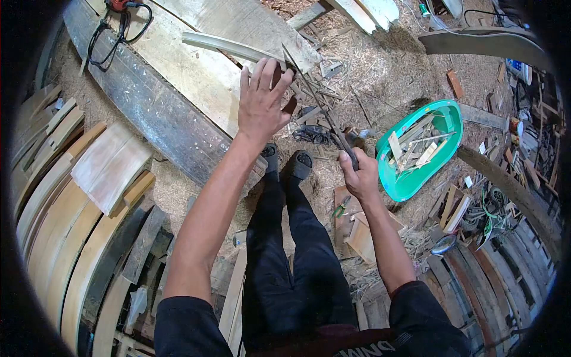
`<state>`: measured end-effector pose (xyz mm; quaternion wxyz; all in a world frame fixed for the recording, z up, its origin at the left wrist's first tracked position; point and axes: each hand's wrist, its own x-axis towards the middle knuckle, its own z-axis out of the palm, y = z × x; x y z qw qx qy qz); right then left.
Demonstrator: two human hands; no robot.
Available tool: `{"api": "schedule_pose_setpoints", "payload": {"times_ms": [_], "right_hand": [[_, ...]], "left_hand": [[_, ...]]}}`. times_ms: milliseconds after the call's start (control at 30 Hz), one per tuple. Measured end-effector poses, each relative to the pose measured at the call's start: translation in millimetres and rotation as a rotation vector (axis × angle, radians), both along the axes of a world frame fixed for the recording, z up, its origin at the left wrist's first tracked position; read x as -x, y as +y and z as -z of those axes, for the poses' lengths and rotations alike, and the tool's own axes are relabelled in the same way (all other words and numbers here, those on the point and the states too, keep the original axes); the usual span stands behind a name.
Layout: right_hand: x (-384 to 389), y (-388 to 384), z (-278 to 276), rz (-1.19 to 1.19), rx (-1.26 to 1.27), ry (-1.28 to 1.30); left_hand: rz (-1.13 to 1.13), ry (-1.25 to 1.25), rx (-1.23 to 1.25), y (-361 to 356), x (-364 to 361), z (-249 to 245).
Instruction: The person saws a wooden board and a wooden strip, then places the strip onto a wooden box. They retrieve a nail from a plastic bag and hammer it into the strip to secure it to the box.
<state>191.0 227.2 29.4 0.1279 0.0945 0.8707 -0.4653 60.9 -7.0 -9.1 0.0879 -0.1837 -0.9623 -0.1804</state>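
Note:
My left hand (262, 98) is bent over the near end of a pale wooden strip (217, 43), fingers pressing it down on the workbench planks (172, 62). In my right hand (361, 174) is the handle of a machete (318, 98), a long, narrow dark blade slanting up and left. Its tip lies just beyond the strip's end, close to my left fingertips. The lower part of my left palm and the strip's very end are partly hidden by the fingers.
A green plastic tub (410, 187) with wood offcuts stands at the right. On the bench's far left lies a red power tool (119, 5) with a black cord. Curved boards (65, 226) are stacked at the left. Shavings cover the floor around my sandals (300, 163).

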Motion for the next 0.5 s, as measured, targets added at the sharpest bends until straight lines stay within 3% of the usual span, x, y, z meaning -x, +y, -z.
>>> {"api": "schedule_pose_setpoints", "payload": {"times_ms": [500], "right_hand": [[0.2,-14.1,7.0,0.027,-0.019,0.047]], "left_hand": [[-0.009,0.02,0.015,-1.1,2.4,-0.5]]}}
